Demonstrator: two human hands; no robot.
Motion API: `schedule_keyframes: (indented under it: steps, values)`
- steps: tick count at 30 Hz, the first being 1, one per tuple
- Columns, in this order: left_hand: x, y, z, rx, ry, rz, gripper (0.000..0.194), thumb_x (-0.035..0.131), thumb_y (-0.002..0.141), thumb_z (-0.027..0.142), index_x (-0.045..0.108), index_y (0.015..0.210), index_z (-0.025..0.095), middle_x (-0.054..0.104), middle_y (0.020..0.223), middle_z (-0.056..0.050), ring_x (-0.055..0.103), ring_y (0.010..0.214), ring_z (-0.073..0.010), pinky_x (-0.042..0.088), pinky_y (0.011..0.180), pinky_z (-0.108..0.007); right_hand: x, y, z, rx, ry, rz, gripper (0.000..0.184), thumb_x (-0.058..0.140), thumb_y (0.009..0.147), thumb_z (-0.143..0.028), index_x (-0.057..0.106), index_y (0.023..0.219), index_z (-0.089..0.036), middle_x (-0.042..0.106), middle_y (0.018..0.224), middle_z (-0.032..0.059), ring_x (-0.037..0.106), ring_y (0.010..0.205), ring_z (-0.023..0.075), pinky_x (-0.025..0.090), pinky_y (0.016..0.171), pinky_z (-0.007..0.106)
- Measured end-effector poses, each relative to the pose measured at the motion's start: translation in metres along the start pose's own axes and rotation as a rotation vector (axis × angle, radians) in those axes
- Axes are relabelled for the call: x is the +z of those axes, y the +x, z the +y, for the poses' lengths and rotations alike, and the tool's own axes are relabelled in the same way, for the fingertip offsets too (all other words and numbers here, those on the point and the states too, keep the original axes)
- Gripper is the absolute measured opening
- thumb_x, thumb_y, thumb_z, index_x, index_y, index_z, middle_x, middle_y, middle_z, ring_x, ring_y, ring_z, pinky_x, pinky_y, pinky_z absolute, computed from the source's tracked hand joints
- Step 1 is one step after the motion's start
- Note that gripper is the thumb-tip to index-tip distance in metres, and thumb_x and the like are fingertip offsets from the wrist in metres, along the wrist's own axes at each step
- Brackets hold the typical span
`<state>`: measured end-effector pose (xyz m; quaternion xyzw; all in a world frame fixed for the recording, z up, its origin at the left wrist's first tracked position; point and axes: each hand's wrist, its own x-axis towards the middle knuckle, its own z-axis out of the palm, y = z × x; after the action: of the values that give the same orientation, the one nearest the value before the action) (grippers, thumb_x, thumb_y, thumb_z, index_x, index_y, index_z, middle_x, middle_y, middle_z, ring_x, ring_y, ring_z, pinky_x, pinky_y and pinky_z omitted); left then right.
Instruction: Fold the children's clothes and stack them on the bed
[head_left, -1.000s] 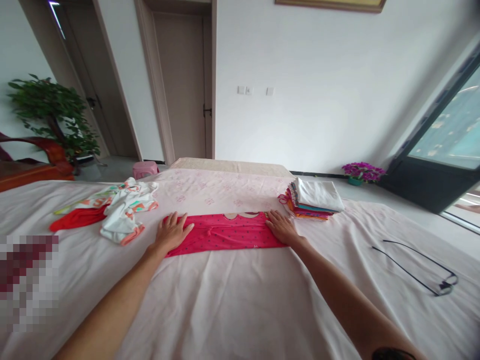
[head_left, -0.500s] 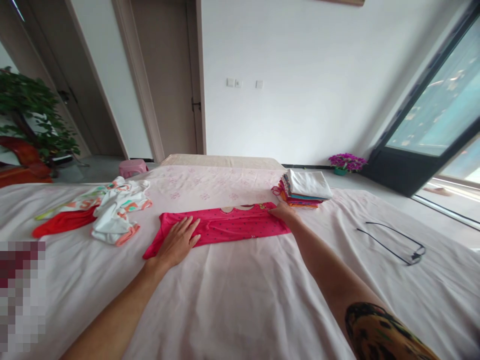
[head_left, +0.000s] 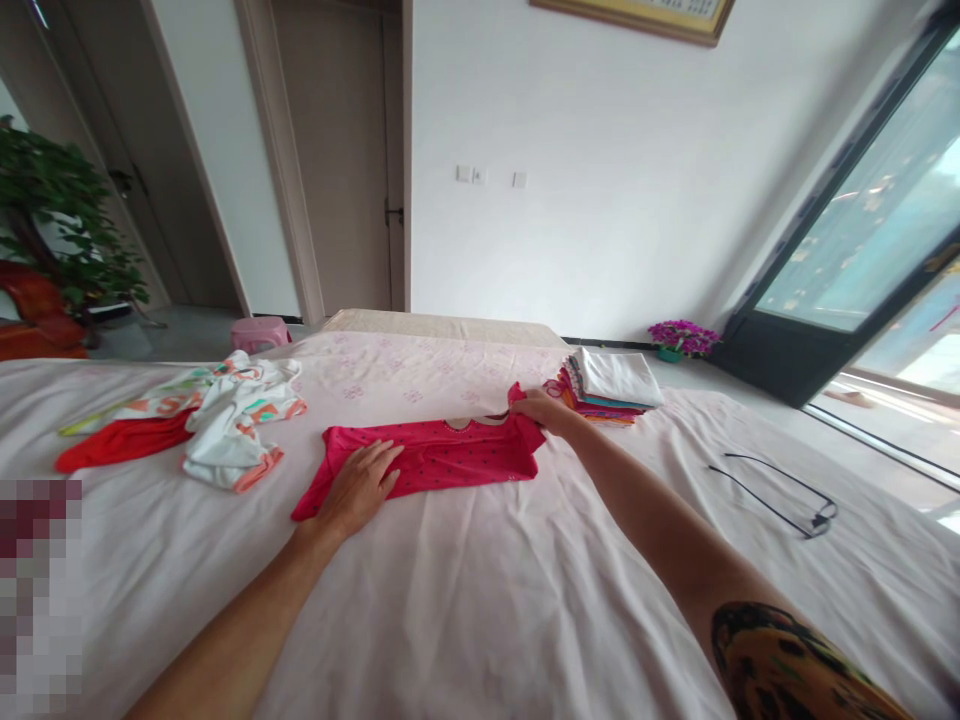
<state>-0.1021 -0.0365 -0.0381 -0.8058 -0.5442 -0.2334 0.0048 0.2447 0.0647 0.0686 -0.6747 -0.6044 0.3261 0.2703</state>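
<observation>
across pale sheet, presses pink dotted garment under flat, outstretched left hand; pinches its lifted end in right hand, near folded clothes.

Left hand flat, right fingers pinched

A room in a home, as we read it from the furnishings.
We see brown panel doors in a white wall with switches and a framed picture; at far left, a leafy plant and a pink stool; at far right, potted purple flowers by a glazed door; nearer us, a flower-printed cloth and stacked folded clothes.
</observation>
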Motion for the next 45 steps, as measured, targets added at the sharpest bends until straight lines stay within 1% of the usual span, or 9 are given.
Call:
schedule_keyframes:
  steps: [11, 17, 20, 24, 29, 32, 35, 38, 45]
  values:
    - [-0.003, -0.002, 0.0, 0.017, -0.014, -0.026, 0.043, 0.042, 0.096, 0.033, 0.058, 0.133, 0.019, 0.055, 0.143, -0.01, 0.045, 0.136, -0.0245, 0.031, 0.116, -0.045, 0.107, -0.008, -0.063, -0.161, -0.366, -0.125, 0.015, 0.07, 0.067, -0.022, 0.068, 0.079, -0.013, 0.067, 0.068, 0.0085, 0.063, 0.066, 0.0211, 0.042, 0.056, 0.025]
    - [-0.009, -0.001, 0.004, 0.014, -0.071, 0.044, 0.038, 0.045, 0.095, 0.031, 0.062, 0.128, 0.021, 0.061, 0.135, -0.01, 0.051, 0.13, -0.0244, 0.037, 0.112, -0.045, 0.121, -0.015, -0.061, -0.186, -0.349, -0.228, 0.041, 0.053, 0.088, -0.053, 0.071, 0.09, -0.016, 0.072, 0.074, 0.0079, 0.067, 0.065, 0.0199, 0.047, 0.062, 0.026]
    - [-0.01, 0.0, 0.007, 0.02, -0.057, 0.113, 0.037, 0.043, 0.095, 0.028, 0.063, 0.126, 0.021, 0.064, 0.132, -0.009, 0.055, 0.126, -0.0243, 0.038, 0.112, -0.047, 0.118, -0.021, -0.054, -0.262, -0.331, -0.1, 0.043, 0.037, 0.098, -0.046, 0.066, 0.113, -0.019, 0.073, 0.098, 0.01, 0.07, 0.087, 0.0225, 0.05, 0.077, 0.031]
    - [-0.01, 0.001, 0.015, 0.093, -0.044, 0.116, 0.039, 0.042, 0.097, 0.028, 0.061, 0.129, 0.019, 0.062, 0.134, -0.009, 0.053, 0.128, -0.0229, 0.037, 0.114, -0.045, 0.135, -0.036, -0.034, -0.567, -0.496, -0.007, 0.047, 0.034, 0.1, -0.042, 0.05, 0.138, -0.019, 0.051, 0.144, 0.0143, 0.047, 0.133, 0.0267, 0.036, 0.108, 0.041]
    - [-0.01, -0.002, 0.023, 0.192, -0.085, 0.034, 0.042, 0.043, 0.097, 0.032, 0.054, 0.137, 0.021, 0.057, 0.141, -0.007, 0.048, 0.134, -0.0199, 0.038, 0.115, -0.041, 0.154, -0.043, -0.019, -0.692, -0.617, -0.165, 0.048, 0.036, 0.1, -0.039, 0.047, 0.142, -0.019, 0.036, 0.156, 0.0121, 0.025, 0.146, 0.0261, 0.02, 0.117, 0.046]
    - [-0.011, -0.003, 0.024, 0.164, -0.073, 0.043, 0.039, 0.043, 0.097, 0.032, 0.059, 0.131, 0.021, 0.06, 0.138, -0.006, 0.05, 0.132, -0.0203, 0.038, 0.115, -0.041, 0.131, -0.034, -0.02, -0.565, -0.511, -0.081, 0.045, 0.04, 0.097, -0.034, 0.049, 0.14, -0.02, 0.048, 0.147, 0.0118, 0.043, 0.135, 0.0237, 0.035, 0.109, 0.038]
    - [-0.011, -0.003, 0.023, 0.134, -0.07, 0.064, 0.034, 0.045, 0.096, 0.031, 0.066, 0.122, 0.023, 0.064, 0.131, -0.006, 0.054, 0.127, -0.021, 0.039, 0.113, -0.041, 0.095, -0.023, -0.013, -0.219, -0.36, 0.113, 0.046, 0.048, 0.092, -0.035, 0.054, 0.132, -0.014, 0.054, 0.138, 0.0182, 0.051, 0.125, 0.0287, 0.043, 0.097, 0.037]
    - [-0.011, -0.003, 0.023, 0.13, -0.084, 0.068, 0.032, 0.046, 0.095, 0.028, 0.069, 0.117, 0.025, 0.067, 0.127, -0.004, 0.057, 0.124, -0.021, 0.042, 0.111, -0.041, 0.069, -0.016, 0.0, -0.005, -0.257, 0.053, 0.042, 0.061, 0.084, -0.04, 0.064, 0.112, -0.01, 0.065, 0.117, 0.0213, 0.059, 0.111, 0.0323, 0.046, 0.086, 0.036]
    - [-0.015, -0.005, 0.027, 0.1, -0.111, 0.119, 0.032, 0.045, 0.094, 0.022, 0.07, 0.114, 0.027, 0.071, 0.118, -0.003, 0.062, 0.115, -0.0202, 0.046, 0.105, -0.039, 0.082, -0.019, 0.012, 0.045, 0.099, -0.126, 0.021, 0.07, 0.071, -0.026, 0.067, 0.087, -0.012, 0.072, 0.078, 0.0076, 0.07, 0.077, 0.0221, 0.051, 0.064, 0.026]
